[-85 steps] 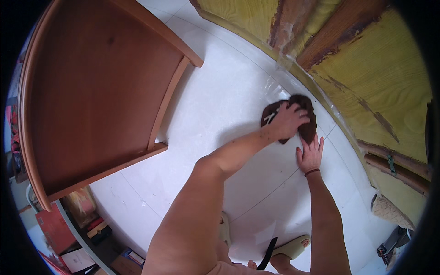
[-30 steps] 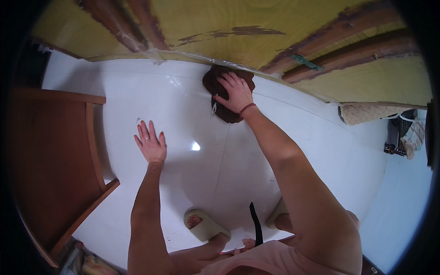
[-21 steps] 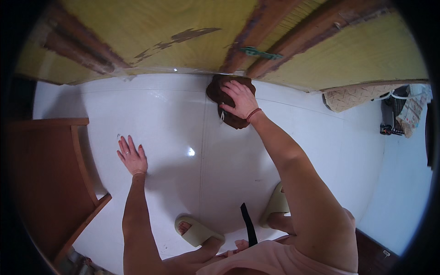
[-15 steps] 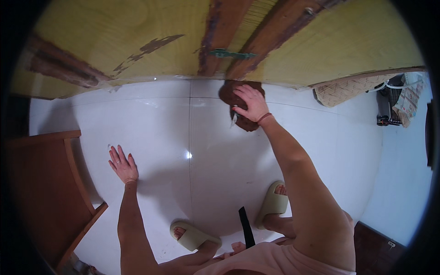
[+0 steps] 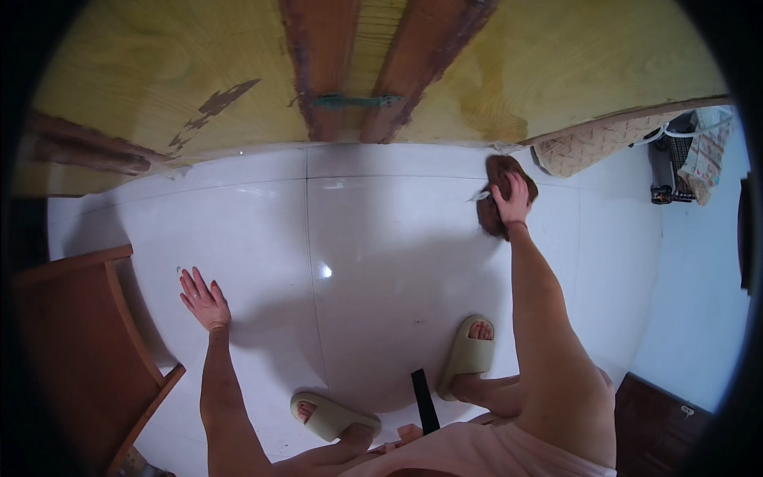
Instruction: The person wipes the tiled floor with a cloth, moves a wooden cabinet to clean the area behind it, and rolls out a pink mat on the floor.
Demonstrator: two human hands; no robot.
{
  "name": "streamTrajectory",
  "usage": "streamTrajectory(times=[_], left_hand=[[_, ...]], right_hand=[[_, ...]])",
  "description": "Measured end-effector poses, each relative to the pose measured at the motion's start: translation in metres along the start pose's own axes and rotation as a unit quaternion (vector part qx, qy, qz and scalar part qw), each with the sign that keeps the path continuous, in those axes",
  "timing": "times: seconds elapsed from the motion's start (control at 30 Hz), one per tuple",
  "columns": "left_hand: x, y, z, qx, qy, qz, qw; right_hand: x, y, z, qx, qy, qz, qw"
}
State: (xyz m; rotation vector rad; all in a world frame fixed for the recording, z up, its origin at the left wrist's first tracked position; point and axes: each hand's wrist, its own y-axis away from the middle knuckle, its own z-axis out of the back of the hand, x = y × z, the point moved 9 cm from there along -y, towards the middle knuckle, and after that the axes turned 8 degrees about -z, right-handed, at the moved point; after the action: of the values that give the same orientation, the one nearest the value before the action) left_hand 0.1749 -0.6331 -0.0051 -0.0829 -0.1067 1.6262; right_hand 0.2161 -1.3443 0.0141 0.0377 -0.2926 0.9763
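A brown cleaning cloth [image 5: 494, 216] with a pale tag lies bunched on the white tiled floor [image 5: 381, 254], near the foot of the yellow wooden panel. My right hand [image 5: 513, 200] presses down on it, its fingers curled over the cloth. Away to the left, my left hand [image 5: 206, 304] rests flat on the floor with spread fingers and a ring on one of them. Nothing is in that hand. A brown wooden chair [image 5: 87, 334] stands close to its left.
The yellow wooden panel [image 5: 556, 71] with brown strips spans the far side. At the far right are a rolled patterned mat [image 5: 592, 147] and a bag [image 5: 703, 151]. My feet wear green slippers [image 5: 469, 350]; a black strap [image 5: 425, 401] hangs between them. A dark red box-like object [image 5: 656, 425] sits lower right.
My right hand has slid the brown cloth to the right along the base of the panel. The view has shifted slightly; my left hand stays planted on the floor.
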Motion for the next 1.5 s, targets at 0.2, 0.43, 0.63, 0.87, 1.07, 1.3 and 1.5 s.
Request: streamTrajectory(times=[0.2, 0.43, 0.63, 0.87, 1.07, 1.3, 1.5], left_hand=[[0.004, 0.003, 0.004, -0.008, 0.005, 0.003, 1.000], [-0.001, -0.001, 0.005, -0.024, 0.017, -0.002, 1.000], [0.002, 0.001, 0.007, -0.027, 0.020, 0.006, 0.999], [0.002, 0.003, 0.005, -0.024, 0.104, 0.012, 0.994], [0.016, 0.002, 0.003, -0.036, 0.274, 0.042, 0.960], [0.024, 0.002, 0.003, 0.002, 0.269, 0.030, 0.963], [-0.028, 0.009, 0.022, 0.058, 0.230, -0.108, 0.966]], right_hand=[[-0.049, 0.059, 0.008, -0.009, -0.166, -0.126, 0.978], [-0.010, 0.067, -0.001, -0.032, -0.048, -0.146, 0.988], [0.195, 0.116, -0.029, 0.054, -0.063, 0.109, 0.991], [0.405, 0.189, -0.069, 0.195, -0.113, 0.422, 0.878], [0.451, 0.331, -0.078, 0.305, -0.136, 0.581, 0.742], [0.342, 0.468, -0.031, 0.469, -0.168, 0.612, 0.614], [0.298, 0.311, 0.018, 0.337, -0.342, 0.388, 0.787]])
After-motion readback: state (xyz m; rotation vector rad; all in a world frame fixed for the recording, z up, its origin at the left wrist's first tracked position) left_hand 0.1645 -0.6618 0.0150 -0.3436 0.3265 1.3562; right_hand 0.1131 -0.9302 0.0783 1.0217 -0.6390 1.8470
